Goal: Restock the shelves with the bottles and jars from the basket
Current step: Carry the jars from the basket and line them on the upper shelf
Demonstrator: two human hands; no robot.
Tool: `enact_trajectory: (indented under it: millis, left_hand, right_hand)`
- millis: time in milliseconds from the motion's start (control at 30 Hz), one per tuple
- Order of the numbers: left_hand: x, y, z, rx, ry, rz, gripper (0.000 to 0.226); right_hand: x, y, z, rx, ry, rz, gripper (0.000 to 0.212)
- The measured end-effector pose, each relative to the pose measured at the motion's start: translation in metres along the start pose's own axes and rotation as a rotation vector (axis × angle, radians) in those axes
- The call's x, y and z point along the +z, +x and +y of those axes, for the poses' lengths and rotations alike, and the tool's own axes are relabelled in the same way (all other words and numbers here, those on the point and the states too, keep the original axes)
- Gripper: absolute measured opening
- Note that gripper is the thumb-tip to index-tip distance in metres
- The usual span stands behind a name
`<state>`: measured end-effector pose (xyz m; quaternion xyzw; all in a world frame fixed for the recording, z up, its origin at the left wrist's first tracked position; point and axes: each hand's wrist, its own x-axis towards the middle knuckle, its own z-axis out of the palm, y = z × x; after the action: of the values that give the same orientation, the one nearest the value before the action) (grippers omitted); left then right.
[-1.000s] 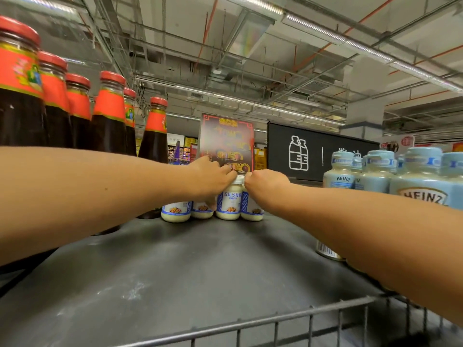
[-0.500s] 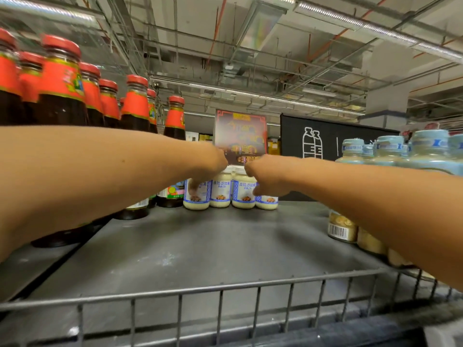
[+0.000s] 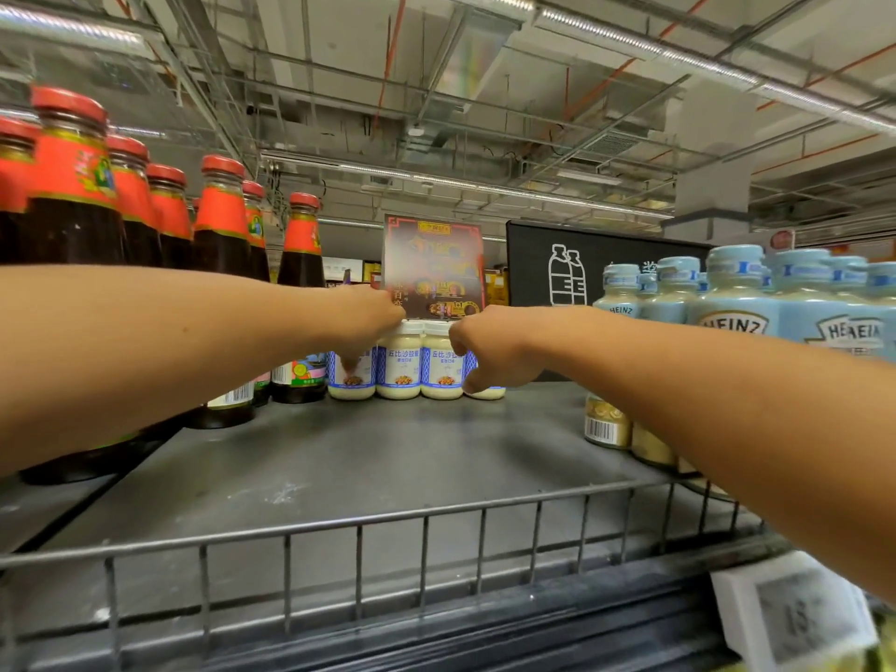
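Jar row (image 3: 419,368) sat on shelf (image 3: 339,458), just in front of sign (image 3: 433,264). My left grip (image 3: 360,323) curled round leftmost jar (image 3: 350,389); right grip (image 3: 494,349) curled round rightmost jar (image 3: 488,393), thumb down.

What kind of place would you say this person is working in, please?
Most likely a supermarket aisle: a wire-fronted metal shelf holds rows of red-capped sauce bottles, Heinz bottles and small white jars, with a price tag on its edge and a bottle-icon sign behind.
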<state>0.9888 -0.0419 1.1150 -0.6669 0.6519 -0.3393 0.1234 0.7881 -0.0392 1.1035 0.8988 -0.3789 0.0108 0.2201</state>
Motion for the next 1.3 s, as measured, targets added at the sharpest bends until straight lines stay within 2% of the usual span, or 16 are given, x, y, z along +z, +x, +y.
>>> enact_trajectory:
  millis: [133, 333, 533, 800, 933, 1067, 1200, 1300]
  left_hand:
    - [-0.018, -0.007, 0.010, 0.013, -0.001, 0.079, 0.067]
    - [-0.078, -0.039, 0.021, 0.070, -0.368, 0.222, 0.040]
    - [-0.090, -0.079, 0.028, 0.038, -0.530, 0.217, 0.035]
    - [-0.102, -0.145, 0.048, 0.013, -0.652, 0.271, 0.029]
    - [-0.107, -0.175, 0.070, -0.008, -0.746, 0.398, 0.023]
    - [-0.109, -0.207, 0.094, 0.049, -0.870, 0.491, 0.022]
    - [-0.097, -0.243, 0.114, 0.068, -0.973, 0.678, 0.021]
    - [-0.091, -0.272, 0.135, 0.145, -1.092, 0.841, 0.020]
  right_hand:
    - [0.003, -0.010, 0.000, -0.012, 0.076, 0.021, 0.049]
    - [-0.005, -0.026, -0.004, -0.044, 0.228, 0.124, 0.046]
    - [-0.006, -0.053, -0.003, -0.075, 0.465, 0.228, 0.042]
    - [-0.002, -0.109, -0.010, -0.058, 0.650, 0.462, 0.014]
    - [0.002, -0.148, -0.019, -0.004, 0.686, 0.608, 0.010]
    - [0.009, -0.189, -0.036, 0.036, 0.691, 0.757, 0.004]
    - [0.022, -0.237, -0.052, 0.065, 0.689, 0.790, 0.008]
    - [0.037, -0.276, -0.068, 0.127, 0.705, 0.828, 0.012]
